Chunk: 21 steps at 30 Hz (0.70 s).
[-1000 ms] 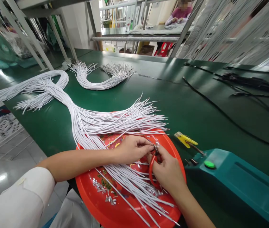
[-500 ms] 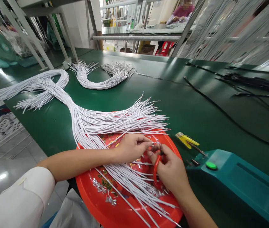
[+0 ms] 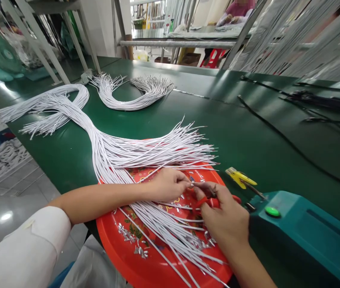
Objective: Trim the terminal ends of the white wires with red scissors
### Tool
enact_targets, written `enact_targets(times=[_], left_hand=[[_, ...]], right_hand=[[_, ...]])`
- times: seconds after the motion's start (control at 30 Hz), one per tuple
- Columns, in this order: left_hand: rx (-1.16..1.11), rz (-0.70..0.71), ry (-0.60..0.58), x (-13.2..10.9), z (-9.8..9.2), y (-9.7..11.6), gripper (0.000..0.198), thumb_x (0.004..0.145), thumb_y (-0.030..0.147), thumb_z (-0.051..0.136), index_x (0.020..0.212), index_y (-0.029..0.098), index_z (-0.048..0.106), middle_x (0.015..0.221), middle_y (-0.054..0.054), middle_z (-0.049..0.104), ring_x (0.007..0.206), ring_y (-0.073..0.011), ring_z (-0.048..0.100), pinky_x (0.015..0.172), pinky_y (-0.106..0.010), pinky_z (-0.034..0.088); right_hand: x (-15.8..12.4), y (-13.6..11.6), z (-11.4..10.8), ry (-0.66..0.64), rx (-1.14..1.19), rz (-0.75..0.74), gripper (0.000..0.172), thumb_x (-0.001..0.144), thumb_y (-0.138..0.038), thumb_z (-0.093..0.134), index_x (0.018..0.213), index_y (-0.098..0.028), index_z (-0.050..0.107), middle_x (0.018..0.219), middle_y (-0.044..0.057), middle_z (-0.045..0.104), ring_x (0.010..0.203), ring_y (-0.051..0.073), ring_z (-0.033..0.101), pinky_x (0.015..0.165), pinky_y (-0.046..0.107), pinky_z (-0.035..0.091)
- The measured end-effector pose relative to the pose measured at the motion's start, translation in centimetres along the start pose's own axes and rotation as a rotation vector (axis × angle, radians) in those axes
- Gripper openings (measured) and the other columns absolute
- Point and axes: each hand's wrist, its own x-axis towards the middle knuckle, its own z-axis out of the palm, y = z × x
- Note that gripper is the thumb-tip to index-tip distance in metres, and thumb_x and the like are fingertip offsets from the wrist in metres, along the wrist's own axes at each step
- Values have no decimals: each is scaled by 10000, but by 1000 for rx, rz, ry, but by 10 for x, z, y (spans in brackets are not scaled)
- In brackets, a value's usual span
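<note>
My left hand (image 3: pixel 168 185) is closed in a pinch on the end of a white wire, most of which is hidden by the fingers. Its fingertips meet those of my right hand (image 3: pixel 225 216) over the red tray (image 3: pixel 110 250). In my right hand are red-handled scissors (image 3: pixel 215 203), the loops around the fingers and the blades mostly hidden. A large bundle of white wires (image 3: pixel 155 154) lies across the tray, its ends fanned in two groups above and below my left forearm. Silvery foil scraps (image 3: pixel 141 252) are scattered on the tray.
A teal machine (image 3: pixel 311 232) with a green button and a yellow clip (image 3: pixel 240 178) stands at the right. More white wire bundles (image 3: pixel 131 105) lie farther back on the green table (image 3: pixel 200 112). Black cables (image 3: pixel 281 138) cross the right side. Another person (image 3: pixel 236 14) sits beyond.
My right hand has turned, bringing the scissors' handles to lie more sideways, with its fingertips now against my left fingertips. The left hand keeps its pinch. The view has shifted slightly.
</note>
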Motion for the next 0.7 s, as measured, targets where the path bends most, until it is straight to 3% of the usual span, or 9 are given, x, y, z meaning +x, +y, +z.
enact_targets(times=[0.17, 0.3, 0.43, 0.6, 0.7], left_hand=[[230, 63, -7, -5, -2, 4, 243, 814, 217, 457, 814, 130, 683, 735, -25, 652, 652, -115, 531, 575, -212, 381], [560, 202, -76, -12, -2, 6, 238, 777, 127, 459, 902, 132, 661, 907, -85, 665, 810, -189, 593, 700, -279, 455], [732, 325, -110, -13, -1, 0, 235, 804, 123, 461, 966, 135, 632, 921, -90, 635, 819, -192, 599, 715, -289, 468], [808, 417, -79, -12, -1, -6, 235, 845, 162, 457, 991, 170, 641, 900, -65, 618, 800, -187, 594, 653, -277, 449], [880, 465, -67, -13, -2, -5, 232, 831, 126, 471, 977, 170, 645, 916, -64, 614, 835, -195, 586, 655, -277, 440]], right_hand=[[-1, 1, 0, -98, -183, -258, 240, 716, -189, 430, 866, -195, 618, 655, 64, 648, 556, 181, 573, 493, 260, 361], [-4, -3, 0, -167, -288, -279, 221, 691, -191, 444, 810, -194, 631, 557, 60, 578, 499, 179, 512, 468, 262, 278], [-4, -2, 0, -177, -255, -151, 251, 653, -207, 453, 832, -196, 630, 516, 42, 556, 466, 183, 483, 469, 272, 282], [2, -1, -2, -272, 84, 180, 106, 688, -276, 459, 732, -227, 542, 614, 19, 619, 497, 163, 517, 493, 276, 377], [5, -1, -3, -286, 286, 289, 98, 709, -326, 501, 687, -231, 506, 656, 11, 617, 567, 155, 553, 532, 263, 428]])
